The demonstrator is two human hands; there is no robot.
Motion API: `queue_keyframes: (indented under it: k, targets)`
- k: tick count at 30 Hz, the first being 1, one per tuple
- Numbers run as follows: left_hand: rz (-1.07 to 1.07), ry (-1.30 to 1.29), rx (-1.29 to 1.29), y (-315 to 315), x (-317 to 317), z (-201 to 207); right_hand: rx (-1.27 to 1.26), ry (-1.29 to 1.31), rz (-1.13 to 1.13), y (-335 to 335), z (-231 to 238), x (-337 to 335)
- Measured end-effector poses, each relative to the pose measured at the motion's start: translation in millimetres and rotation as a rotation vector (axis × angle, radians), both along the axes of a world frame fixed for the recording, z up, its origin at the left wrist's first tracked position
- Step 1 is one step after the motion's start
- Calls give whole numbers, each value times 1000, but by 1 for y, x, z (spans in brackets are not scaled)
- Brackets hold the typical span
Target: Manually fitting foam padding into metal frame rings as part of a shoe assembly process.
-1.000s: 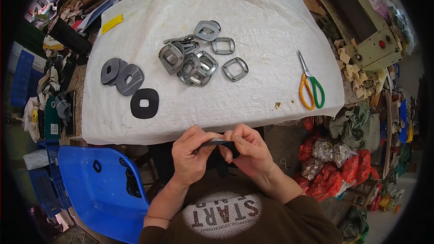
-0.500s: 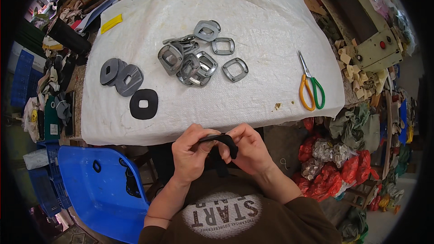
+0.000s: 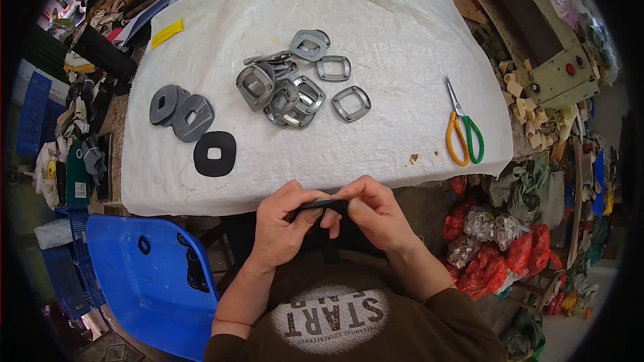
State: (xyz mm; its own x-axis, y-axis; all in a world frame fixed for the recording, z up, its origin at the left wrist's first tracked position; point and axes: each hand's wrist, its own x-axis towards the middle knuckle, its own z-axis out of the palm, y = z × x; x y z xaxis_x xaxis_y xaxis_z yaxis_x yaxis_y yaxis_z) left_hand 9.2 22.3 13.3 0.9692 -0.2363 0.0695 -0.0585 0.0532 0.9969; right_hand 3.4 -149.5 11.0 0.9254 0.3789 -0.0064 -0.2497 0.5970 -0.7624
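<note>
In front of the table's near edge, my left hand [image 3: 280,222] and my right hand [image 3: 381,216] pinch a black flexible pad [image 3: 327,204] between thumbs and fingers. The pad is seen nearly edge-on, so its outline is largely hidden. On the cloth ahead and to the left lies a flat black rounded-square pad [image 3: 224,155] with a square hole. Two grey-faced pads sit beyond it, the nearer grey pad [image 3: 203,119] leaning over the other. A loose pile of silver metal frames [image 3: 255,86] occupies the middle, with a single metal frame [image 3: 352,103] at its right.
Scissors [image 3: 459,135] with one yellow and one green handle lie at the right on the white cloth [image 3: 396,40]. A blue basin [image 3: 134,295] holding some black pieces stands at lower left. Red plastic bags [image 3: 490,265] are at lower right, and a pale green machine [image 3: 563,74] stands far right.
The right end of the black pad, bent down before, is now straighter between my hands. My right hand has turned and its fingers have closed farther over that end.
</note>
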Motion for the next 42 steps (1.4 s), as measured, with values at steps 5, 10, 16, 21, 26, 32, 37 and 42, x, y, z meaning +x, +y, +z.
queue_keyframes:
  k: [5,10,16,21,26,32,37,42]
  targets:
    - [-5,-139,171,3,3,5,-338,-32,-165,5,9,-6]
    - [19,-197,151,0,1,4,-95,92,-152,7,0,-11]
    - [53,-300,132,-3,-1,4,191,269,98,-2,-7,-5]
    - [-29,-238,179,-2,1,9,238,250,192,-3,-12,-6]
    - [30,-201,164,-3,2,8,154,161,-2,0,-5,-4]
    - [40,-159,196,2,5,4,-47,67,16,-2,-8,-6]
    - [-22,-69,105,1,3,0,-39,57,14,-3,-17,-4]
    - [144,102,-298,-3,2,-5,79,56,-96,2,-9,-3]
